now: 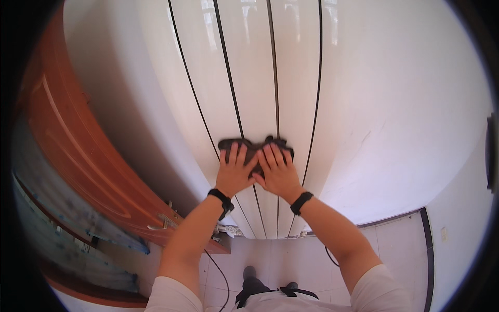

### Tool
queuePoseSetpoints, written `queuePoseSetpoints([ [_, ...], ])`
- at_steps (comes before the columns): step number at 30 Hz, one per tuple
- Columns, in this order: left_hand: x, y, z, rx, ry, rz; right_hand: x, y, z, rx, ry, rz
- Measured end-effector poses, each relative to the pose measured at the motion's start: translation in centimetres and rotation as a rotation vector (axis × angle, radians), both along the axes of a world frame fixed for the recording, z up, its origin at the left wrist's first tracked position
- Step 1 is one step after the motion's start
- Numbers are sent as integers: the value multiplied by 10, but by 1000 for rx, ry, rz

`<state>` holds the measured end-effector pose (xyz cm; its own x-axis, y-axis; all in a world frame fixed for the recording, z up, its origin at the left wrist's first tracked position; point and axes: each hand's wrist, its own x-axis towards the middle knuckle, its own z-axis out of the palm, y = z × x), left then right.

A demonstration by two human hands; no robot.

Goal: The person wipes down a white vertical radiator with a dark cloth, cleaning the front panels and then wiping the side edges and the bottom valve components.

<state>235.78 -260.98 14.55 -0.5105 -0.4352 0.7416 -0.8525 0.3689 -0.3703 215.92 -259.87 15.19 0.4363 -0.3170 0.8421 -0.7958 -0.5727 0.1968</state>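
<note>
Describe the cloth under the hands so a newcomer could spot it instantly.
Start at the glossy white panelled surface with thin black vertical lines, right of the brown wooden door. At its middle, the left hand and right hand press a crumpled dark cloth, the only dark patch there.

I see bare white panel [249,78] open from ten through two o'clock above my hands; the wooden door [78,156] blocks at nine.

A dark cloth [254,148] lies flat against the white ribbed panel [249,78], which stands on the tiled floor [270,265].
</note>
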Motion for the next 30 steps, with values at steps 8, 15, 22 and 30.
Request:
queuePoseSetpoints([
  [8,16,1,-91,238,-25,39,16,4,-88,252,98,-85],
  [15,52,6,-113,334,191,45,71,11,-108,300,17,-64],
  [22,82,-65,40,-81,359,-302,127,-35,60,14,-216,-22],
  [30,63,-71,275,-240,420,-439,109,-74,264,-527,-103,-136],
])
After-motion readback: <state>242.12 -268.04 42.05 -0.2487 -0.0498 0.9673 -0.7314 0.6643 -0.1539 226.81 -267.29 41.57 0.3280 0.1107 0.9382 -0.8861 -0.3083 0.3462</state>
